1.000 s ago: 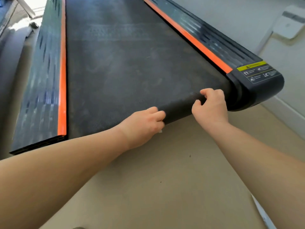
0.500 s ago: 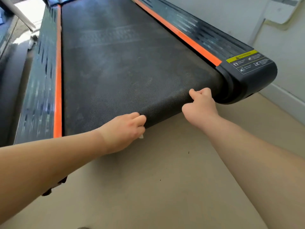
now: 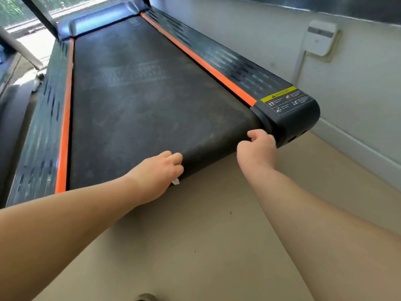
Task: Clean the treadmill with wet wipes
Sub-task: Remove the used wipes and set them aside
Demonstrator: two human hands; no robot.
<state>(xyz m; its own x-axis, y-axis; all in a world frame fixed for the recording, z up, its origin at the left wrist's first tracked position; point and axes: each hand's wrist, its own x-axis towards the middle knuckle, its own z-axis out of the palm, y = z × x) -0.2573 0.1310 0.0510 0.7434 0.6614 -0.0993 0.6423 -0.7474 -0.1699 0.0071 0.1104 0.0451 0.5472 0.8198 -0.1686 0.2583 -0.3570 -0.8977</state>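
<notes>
A yellow strip reading "WARNING" tops the label (image 3: 286, 100) of pictograms on the treadmill (image 3: 238, 68) at its rear right end cap (image 3: 301, 124); the smaller print is too blurred to read. The left grip (image 3: 157, 170), knuckles up, is curled round a wet wipe (image 3: 175, 181), of which only a white corner shows, at the rear edge of the belt (image 3: 141, 105). The right grip (image 3: 258, 146) hooks curled fingers over that edge just beside the end cap, and both sit where they did half a second ago.
</notes>
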